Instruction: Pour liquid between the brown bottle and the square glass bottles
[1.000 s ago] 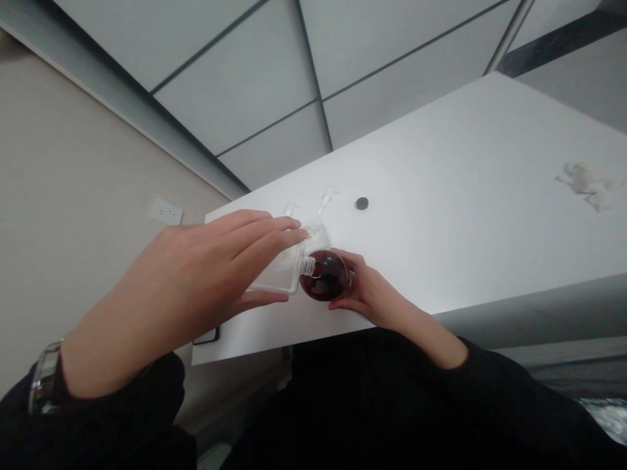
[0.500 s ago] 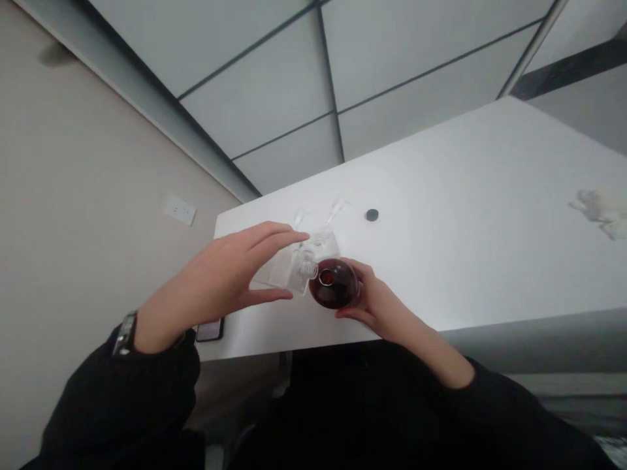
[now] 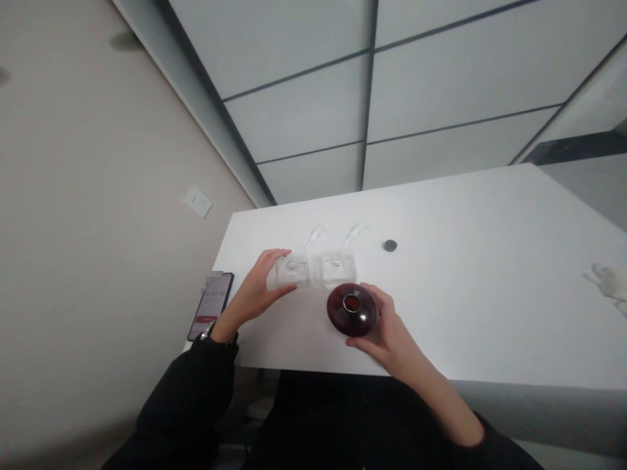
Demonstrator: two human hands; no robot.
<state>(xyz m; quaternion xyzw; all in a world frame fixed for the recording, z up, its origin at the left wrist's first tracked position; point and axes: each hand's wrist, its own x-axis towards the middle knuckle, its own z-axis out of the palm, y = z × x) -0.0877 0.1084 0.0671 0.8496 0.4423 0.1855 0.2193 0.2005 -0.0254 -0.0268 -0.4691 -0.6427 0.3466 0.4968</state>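
My left hand (image 3: pixel 259 284) curves its thumb and fingers round a clear square bottle (image 3: pixel 292 269), which stands upright on the white table with its open neck facing up. A second clear square bottle (image 3: pixel 337 266) stands to the right of it. My right hand (image 3: pixel 385 333) grips a round, dark red bottle (image 3: pixel 349 320) by its right side, its open mouth facing up. Behind the clear bottles lie two clear pump heads (image 3: pixel 316 235), and a small dark cap (image 3: pixel 390 245) rests to their right.
A phone (image 3: pixel 210 307) with a lit screen lies at the table's left edge, close to my left wrist. Something white and crumpled (image 3: pixel 610 282) sits at the far right of the white table (image 3: pixel 480 281). A wall with a socket (image 3: pixel 198 202) rises on the left.
My left hand has brought the tilted clear bottle away from the dark red bottle's mouth, leftward and upright onto the table. The dark red bottle is now more level. The view has shifted.
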